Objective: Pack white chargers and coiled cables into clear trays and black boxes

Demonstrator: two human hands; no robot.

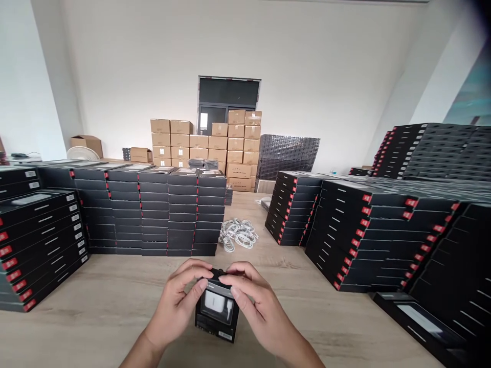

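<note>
A small black product box [217, 311] with a clear window showing a white item sits upright in front of me over the wooden table [99, 301]. My left hand [177, 302] grips its left side, fingers curled over the top edge. My right hand [256, 305] holds the right side, with thumb and fingers pinched at the top flap. Both hands are closed on the box.
Tall stacks of black boxes stand at left [153, 212], far left [38, 245] and right [379, 235]. A pile of coiled white cables [238, 234] lies behind the hands. Brown cartons [215, 145] and dark crates [287, 156] stand against the back wall.
</note>
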